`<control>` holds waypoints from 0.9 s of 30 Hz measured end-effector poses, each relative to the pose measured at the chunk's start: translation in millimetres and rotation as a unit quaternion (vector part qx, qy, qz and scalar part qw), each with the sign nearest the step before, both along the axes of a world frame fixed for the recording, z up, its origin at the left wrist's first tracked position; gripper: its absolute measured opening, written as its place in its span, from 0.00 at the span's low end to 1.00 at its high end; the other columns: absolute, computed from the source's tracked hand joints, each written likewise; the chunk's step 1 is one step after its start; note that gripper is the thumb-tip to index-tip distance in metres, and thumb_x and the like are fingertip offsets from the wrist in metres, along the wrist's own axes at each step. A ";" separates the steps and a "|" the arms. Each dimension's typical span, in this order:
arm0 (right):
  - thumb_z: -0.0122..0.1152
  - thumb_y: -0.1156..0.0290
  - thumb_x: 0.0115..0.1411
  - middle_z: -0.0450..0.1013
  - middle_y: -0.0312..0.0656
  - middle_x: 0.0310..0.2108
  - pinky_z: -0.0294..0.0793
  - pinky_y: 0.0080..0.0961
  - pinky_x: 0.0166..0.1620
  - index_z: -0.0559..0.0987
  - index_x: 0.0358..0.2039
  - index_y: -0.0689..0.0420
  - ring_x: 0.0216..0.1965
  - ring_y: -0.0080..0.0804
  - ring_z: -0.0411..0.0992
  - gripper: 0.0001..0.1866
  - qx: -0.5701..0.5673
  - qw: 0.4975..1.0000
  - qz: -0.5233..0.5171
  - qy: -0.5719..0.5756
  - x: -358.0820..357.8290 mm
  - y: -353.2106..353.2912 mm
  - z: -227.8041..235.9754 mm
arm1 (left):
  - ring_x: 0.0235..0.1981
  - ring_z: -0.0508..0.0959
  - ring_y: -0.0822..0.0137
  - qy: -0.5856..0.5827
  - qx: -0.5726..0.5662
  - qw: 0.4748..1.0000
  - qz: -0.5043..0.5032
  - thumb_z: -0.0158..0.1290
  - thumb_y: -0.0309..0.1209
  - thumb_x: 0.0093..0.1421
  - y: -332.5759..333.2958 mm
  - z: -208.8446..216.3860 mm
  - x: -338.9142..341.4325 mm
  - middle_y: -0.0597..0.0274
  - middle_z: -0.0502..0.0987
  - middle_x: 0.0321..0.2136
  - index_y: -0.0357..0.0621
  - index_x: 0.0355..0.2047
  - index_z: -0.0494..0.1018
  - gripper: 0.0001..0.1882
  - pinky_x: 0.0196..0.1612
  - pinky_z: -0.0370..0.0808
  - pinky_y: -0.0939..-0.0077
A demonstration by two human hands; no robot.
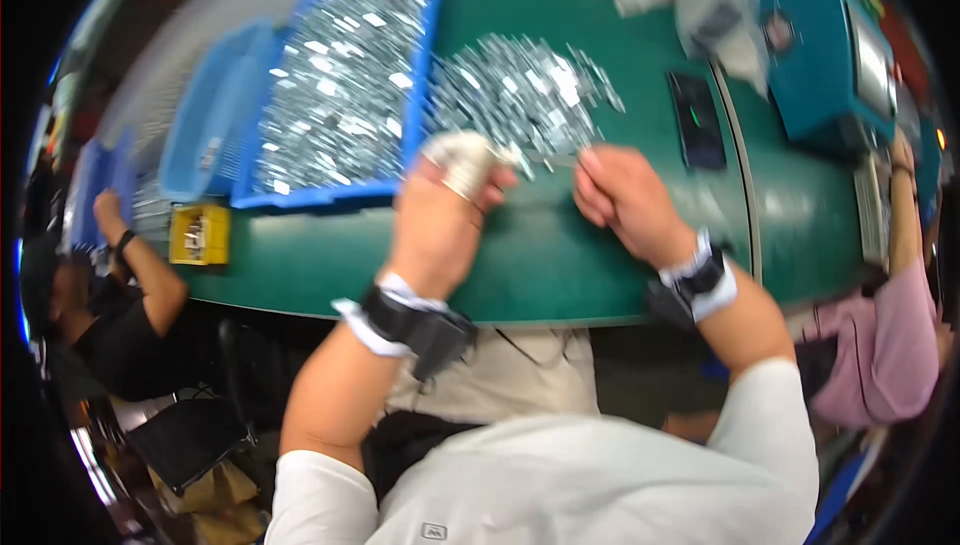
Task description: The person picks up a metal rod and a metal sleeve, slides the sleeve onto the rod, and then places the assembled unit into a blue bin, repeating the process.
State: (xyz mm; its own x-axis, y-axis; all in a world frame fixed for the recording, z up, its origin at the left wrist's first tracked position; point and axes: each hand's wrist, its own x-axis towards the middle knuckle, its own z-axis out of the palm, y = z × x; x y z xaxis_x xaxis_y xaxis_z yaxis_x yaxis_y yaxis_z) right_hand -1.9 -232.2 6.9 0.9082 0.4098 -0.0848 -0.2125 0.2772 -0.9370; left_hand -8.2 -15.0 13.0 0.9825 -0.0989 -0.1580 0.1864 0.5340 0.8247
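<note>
My left hand (440, 205), with white coverings on some of its fingers, is closed over the near edge of a pile of small shiny metal pieces (525, 85). Across from it, my right hand (630, 195) is closed in a pinch. A thin metal piece (552, 159) spans the gap between the fingertips of both hands, blurred by motion. Its far end at the left fingers is partly hidden. Both wrists carry dark straps over white bands. The pile lies loose on the green table (560, 275).
Left of the pile stands a blue tray (330, 195) full of similar pieces, beside a light-blue bin (205, 115) and a yellow box (200, 235). A dark phone (697, 120), plastic bags (720, 5) and a teal machine (825, 55) are at the right. Other people sit on both sides.
</note>
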 end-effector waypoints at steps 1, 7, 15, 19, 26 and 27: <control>0.45 0.62 0.71 0.56 0.30 0.14 0.57 0.18 0.22 0.67 0.21 0.57 0.17 0.19 0.55 0.20 -0.002 1.000 0.003 0.001 8.0 0.6 0.8 | 0.34 0.81 0.68 -0.028 -0.026 0.999 -0.003 0.55 0.32 0.65 3.2 -4.2 5.7 0.60 0.80 0.34 0.42 0.41 0.73 0.08 0.34 0.75 0.79; 0.45 0.60 0.71 0.58 0.29 0.15 0.58 0.17 0.24 0.69 0.22 0.58 0.18 0.18 0.56 0.21 -0.017 1.000 0.009 -0.011 4.7 -3.7 -13.7 | 0.32 0.80 0.69 -0.006 -0.007 1.000 -0.013 0.52 0.33 0.67 -8.9 -22.0 0.4 0.58 0.80 0.35 0.42 0.41 0.73 0.08 0.35 0.75 0.80; 0.46 0.59 0.71 0.59 0.29 0.14 0.58 0.17 0.23 0.70 0.21 0.57 0.17 0.16 0.57 0.22 -0.046 0.999 0.003 -0.011 -4.1 -3.1 1.9 | 0.32 0.75 0.73 -0.024 0.122 0.992 -0.014 0.47 0.26 0.68 -9.5 -1.5 -6.0 0.61 0.78 0.36 0.39 0.48 0.74 0.11 0.38 0.73 0.81; 0.46 0.59 0.70 0.60 0.29 0.13 0.58 0.17 0.23 0.71 0.19 0.57 0.17 0.17 0.58 0.23 -0.065 0.998 0.005 -0.012 -8.9 -8.1 -2.9 | 0.30 0.71 0.75 -0.129 0.294 0.943 -0.090 0.47 0.21 0.65 -1.0 -3.8 -15.2 0.67 0.73 0.34 0.44 0.50 0.76 0.15 0.38 0.70 0.81; 0.47 0.61 0.70 0.63 0.30 0.13 0.59 0.17 0.23 0.73 0.20 0.59 0.17 0.15 0.59 0.22 -0.151 0.986 0.042 -0.057 -9.3 -9.0 -3.5 | 0.32 0.73 0.70 -0.281 0.431 0.851 -0.109 0.48 0.17 0.62 9.7 18.2 -14.4 0.62 0.73 0.32 0.40 0.48 0.76 0.15 0.36 0.71 0.77; 0.47 0.61 0.70 0.63 0.29 0.13 0.59 0.17 0.23 0.73 0.20 0.59 0.17 0.15 0.60 0.22 -0.190 0.978 0.048 -0.072 -9.0 -8.5 -3.3 | 0.32 0.73 0.70 -0.299 0.447 0.835 -0.115 0.48 0.17 0.62 11.4 19.0 -13.6 0.61 0.73 0.32 0.41 0.48 0.76 0.15 0.36 0.71 0.76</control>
State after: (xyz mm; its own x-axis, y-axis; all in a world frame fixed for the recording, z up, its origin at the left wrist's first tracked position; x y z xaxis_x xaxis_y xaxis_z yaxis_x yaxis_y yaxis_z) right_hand -10.9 -240.7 3.6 0.8806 0.4579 -0.1222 -0.0794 -0.1116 -0.9906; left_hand -21.9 -3.6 32.0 0.8829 -0.4021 0.2425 -0.3896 -0.3387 0.8565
